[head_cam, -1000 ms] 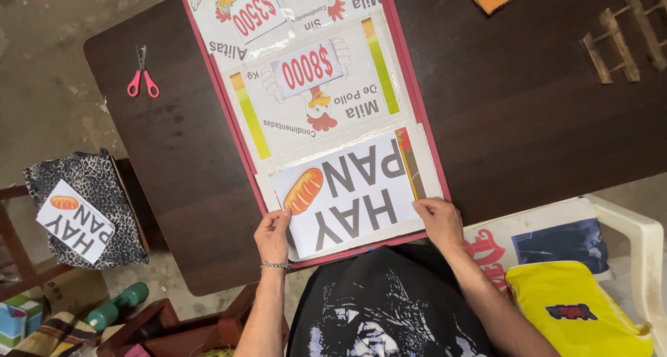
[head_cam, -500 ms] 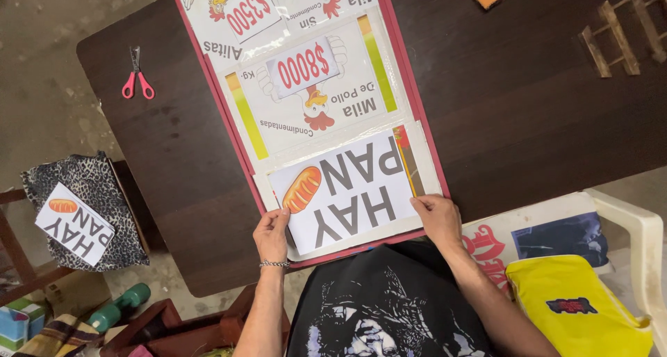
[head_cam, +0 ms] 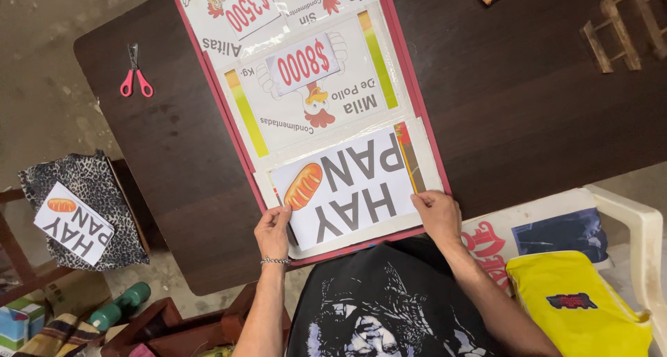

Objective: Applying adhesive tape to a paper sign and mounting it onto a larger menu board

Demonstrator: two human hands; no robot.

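At the far left of the frame a small bread sign [head_cam: 73,223] lies on a leopard-print cloth [head_cam: 104,190], and red-handled scissors [head_cam: 135,75] rest on the dark wooden table [head_cam: 542,120] in the upper left. Low in the centre, the left hand [head_cam: 273,230] presses flat, fingers together, on the left edge of a white paper sign with a bread picture [head_cam: 351,190], which lies on the near end of a long red-edged board [head_cam: 417,100]. The right hand [head_cam: 438,214] pins the sign's right edge, gripping nothing. A yellow bag [head_cam: 577,305] sits at lower right.
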